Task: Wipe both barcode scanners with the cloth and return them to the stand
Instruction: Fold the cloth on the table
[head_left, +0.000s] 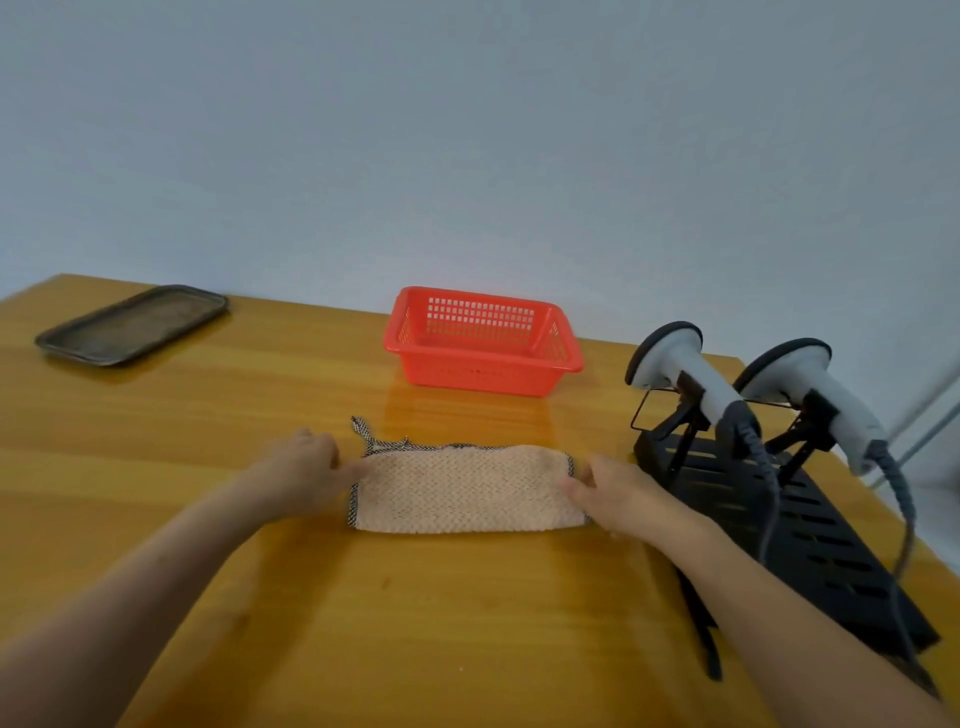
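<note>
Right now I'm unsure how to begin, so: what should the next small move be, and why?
Probably gather the cloth into the left hand, freeing the right hand to reach the left scanner. The cloth lies flat on the table, a hand touching each end, while the left scanner and the right scanner both sit in the stand.

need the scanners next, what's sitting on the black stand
The left barcode scanner and the right barcode scanner sit in holders on the black stand, cables trailing over its slotted base. The right forearm hides the base's near left edge.
</note>
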